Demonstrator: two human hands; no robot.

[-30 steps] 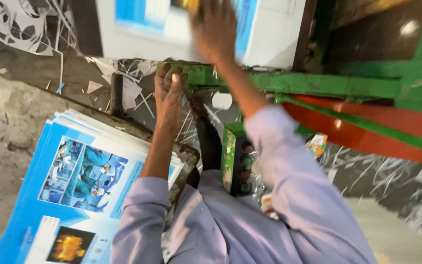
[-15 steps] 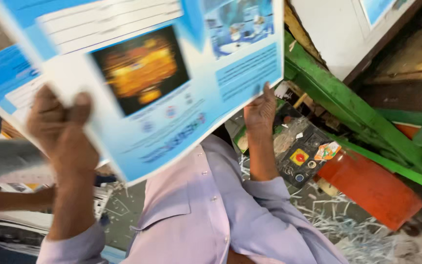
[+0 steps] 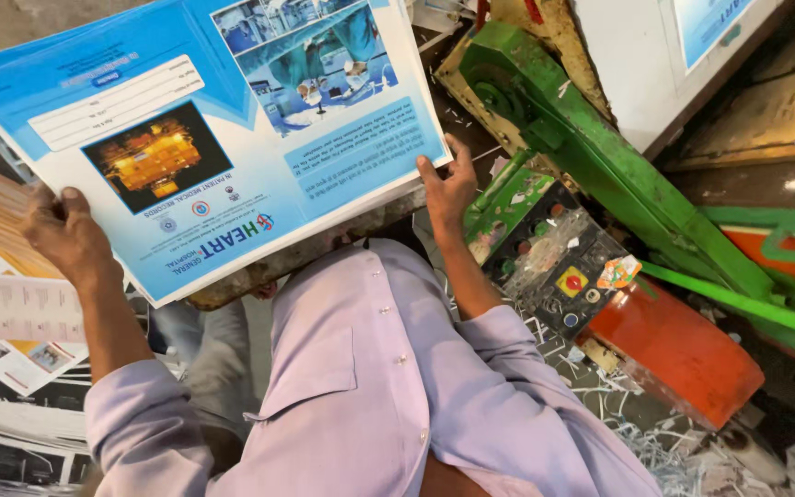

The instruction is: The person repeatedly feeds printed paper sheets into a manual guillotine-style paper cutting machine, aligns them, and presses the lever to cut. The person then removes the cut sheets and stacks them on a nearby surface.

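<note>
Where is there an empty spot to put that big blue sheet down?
Hardly anywhere. Both hands, left hand and right hand, hold the blue printed sheet. Printed papers crowd the left; the green metal machine and paper shreds fill the right.

Both hands grip a large blue-and-white printed card sheet [image 3: 223, 129]: the left hand [image 3: 64, 235] at its left edge, the right hand [image 3: 448, 189] at its right corner. Beside the right hand stands a green metal machine frame [image 3: 600, 156].

Your right hand [image 3: 448, 189] has the green machine frame [image 3: 600, 156] and control box [image 3: 554, 267] just beside it. Left of your left hand [image 3: 66, 235], stacked printed sheets [image 3: 11, 313] lie close. Between the grips, your shirt [image 3: 370, 387] fills the space below.
</note>
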